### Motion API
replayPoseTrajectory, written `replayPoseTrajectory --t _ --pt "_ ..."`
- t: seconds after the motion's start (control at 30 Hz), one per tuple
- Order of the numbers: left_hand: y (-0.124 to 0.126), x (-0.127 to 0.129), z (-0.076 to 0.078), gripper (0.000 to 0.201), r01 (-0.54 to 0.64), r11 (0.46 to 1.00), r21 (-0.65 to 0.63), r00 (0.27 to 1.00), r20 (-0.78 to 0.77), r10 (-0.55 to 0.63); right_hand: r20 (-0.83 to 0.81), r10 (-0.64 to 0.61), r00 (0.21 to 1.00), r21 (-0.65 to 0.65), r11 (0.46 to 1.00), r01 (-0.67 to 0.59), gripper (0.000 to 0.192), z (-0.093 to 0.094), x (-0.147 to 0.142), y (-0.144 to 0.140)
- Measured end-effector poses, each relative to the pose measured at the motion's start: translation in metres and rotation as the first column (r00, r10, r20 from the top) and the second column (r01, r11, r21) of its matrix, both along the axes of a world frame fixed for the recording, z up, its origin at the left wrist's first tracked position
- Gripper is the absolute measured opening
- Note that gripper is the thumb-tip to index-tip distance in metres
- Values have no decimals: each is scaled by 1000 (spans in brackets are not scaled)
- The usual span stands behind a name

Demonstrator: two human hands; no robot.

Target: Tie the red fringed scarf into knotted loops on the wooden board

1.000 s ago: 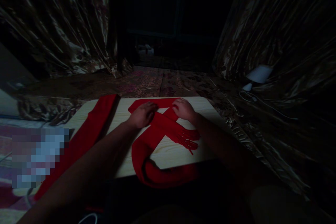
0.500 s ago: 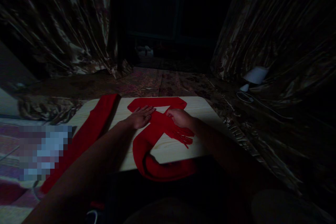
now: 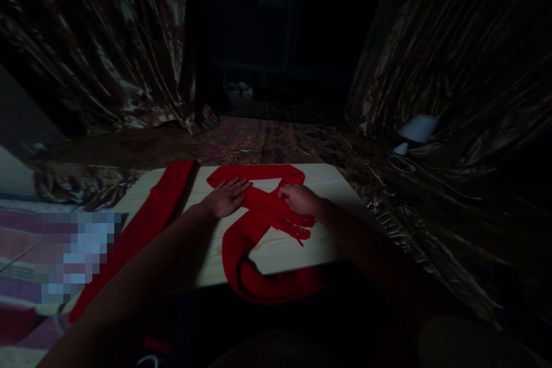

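Both hands (image 3: 263, 198) lower on scarf (image 3: 259, 213)

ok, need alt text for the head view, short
In dim light, a left hand lies flat and a right hand pinches on a red fringed scarf looped across a pale wooden board. A second red scarf lies at the board's left; patterned curtains hang behind.

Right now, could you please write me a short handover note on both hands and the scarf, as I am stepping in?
Left hand: flat, palm down, pressing the red scarf where its bands cross.
Right hand: closed on the scarf's fringed end.
Scarf lies on the wooden board: looped at the far edge, crossed over itself, with a long fold hanging off the near edge.
A second red scarf lies untouched to the left.
Done: loop and crossing laid. Left: tidying the rest.
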State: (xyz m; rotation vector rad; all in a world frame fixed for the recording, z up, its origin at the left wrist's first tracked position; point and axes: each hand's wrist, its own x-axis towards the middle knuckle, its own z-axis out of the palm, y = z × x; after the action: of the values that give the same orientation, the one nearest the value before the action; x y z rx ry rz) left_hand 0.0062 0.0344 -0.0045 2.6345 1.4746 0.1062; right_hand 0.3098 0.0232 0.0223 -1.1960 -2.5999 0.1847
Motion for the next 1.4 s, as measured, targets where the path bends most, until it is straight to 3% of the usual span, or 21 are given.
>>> replayPoseTrajectory --t 0.2,0.33,0.4,0.47,0.57,0.67,0.73,0.83,1.0,1.3,1.4 --pt "-20 7 -2 64 26 994 105 974 220 -48 -32 -54 998 106 993 57 30 -1 -1 6" --pt "-38 21 -1 62 119 985 127 925 347 -157 43 71 997 31 997 -72 36 -4 -3 12" --pt "-47 29 0 64 189 979 77 923 327 -204 22 57 998 41 997 -58 32 -1 -4 19" --pt "-53 35 2 66 236 972 16 936 265 -232 -2 -72 997 109 991 72 30 6 -3 30" --pt "-56 39 4 68 245 969 -29 954 188 -235 -38 -355 934 158 921 357 30 16 2 54" --pt "-56 37 6 66 248 968 -39 957 168 -239 -86 -591 802 -17 806 592 41 18 8 80" --pt "-56 37 7 65 253 966 -50 956 164 -242 -117 -662 740 -152 748 646 46 15 11 94" --pt "-55 36 7 65 252 966 -59 958 158 -240 -175 -678 714 -233 733 639 46 8 15 109" --pt "-56 36 9 68 247 966 -72 963 132 -236 -198 -709 677 -213 705 676 45 -3 26 115" --pt "-56 36 9 76 211 975 -71 963 185 -195 -245 -680 691 -161 731 663 40 -9 36 104" --pt "-57 37 9 75 210 974 -84 962 194 -191 -195 -680 707 -165 733 660 39 -5 37 101"
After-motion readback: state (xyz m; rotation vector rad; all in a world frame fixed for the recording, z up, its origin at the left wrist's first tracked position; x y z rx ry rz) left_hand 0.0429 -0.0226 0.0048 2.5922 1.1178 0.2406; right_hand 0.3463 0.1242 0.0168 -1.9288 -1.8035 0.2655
